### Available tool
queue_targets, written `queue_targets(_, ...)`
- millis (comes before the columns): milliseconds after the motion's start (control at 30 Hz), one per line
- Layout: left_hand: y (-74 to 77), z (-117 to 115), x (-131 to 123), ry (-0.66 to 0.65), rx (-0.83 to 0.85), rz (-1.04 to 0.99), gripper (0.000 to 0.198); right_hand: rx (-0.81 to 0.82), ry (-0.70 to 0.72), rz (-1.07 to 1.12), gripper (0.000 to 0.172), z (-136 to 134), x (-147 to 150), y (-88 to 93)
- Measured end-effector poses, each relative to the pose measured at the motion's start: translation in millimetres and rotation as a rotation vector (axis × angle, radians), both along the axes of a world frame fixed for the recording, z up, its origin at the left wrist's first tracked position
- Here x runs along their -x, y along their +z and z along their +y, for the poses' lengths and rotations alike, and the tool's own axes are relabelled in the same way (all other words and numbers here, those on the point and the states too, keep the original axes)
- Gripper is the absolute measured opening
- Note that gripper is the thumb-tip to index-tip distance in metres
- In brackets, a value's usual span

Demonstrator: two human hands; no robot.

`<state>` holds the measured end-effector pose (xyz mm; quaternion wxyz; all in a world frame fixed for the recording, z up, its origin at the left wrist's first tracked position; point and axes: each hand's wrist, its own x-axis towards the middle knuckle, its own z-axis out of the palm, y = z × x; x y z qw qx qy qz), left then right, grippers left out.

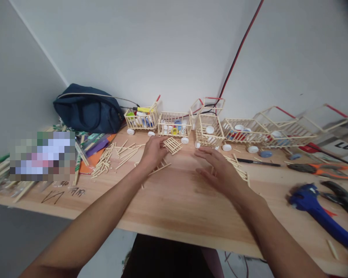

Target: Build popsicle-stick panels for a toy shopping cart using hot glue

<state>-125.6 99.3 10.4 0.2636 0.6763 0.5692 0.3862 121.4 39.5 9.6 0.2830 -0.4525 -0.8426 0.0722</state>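
My left hand (152, 152) reaches over the wooden table (174, 204), its fingertips pinched on a small lattice panel of glued sticks (173, 145). My right hand (217, 168) hovers flat over the table with fingers stretched out, empty, just in front of a small stick-built cart (209, 127). More stick panels (240, 170) lie right beside that hand. Loose wooden sticks (116, 154) are scattered left of my left hand.
Several stick carts with white cap wheels (249, 133) line the wall. A dark blue bag (87, 110) sits back left. A blue glue gun (319, 210), orange-handled pliers (321, 169) and a black pen (258, 162) lie right. A red cable (237, 54) runs up the wall.
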Motion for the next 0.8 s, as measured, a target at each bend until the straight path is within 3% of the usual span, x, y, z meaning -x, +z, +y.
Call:
queue_targets(133, 2.8, -11, -2, -0.063, -0.164, 0.269, 0.036, 0.008, 0.010, -0.026, 0.037, -1, 0, -1.3)
queue_targets(333, 9.8, -24, -11, -0.094, -0.247, 0.637, 0.025, -0.002, 0.024, -0.054, 0.036, -1, 1, 0.5)
queue_targets(500, 7.8, -22, -14, -0.161, -0.259, 0.730, 0.020, 0.003, 0.018, -0.050, 0.033, -4, 3, 4.7)
queue_targets(800, 11.4, -23, -25, -0.075, -0.248, 0.781, 0.024, -0.002, 0.019, -0.050, 0.034, -4, 2, 6.3)
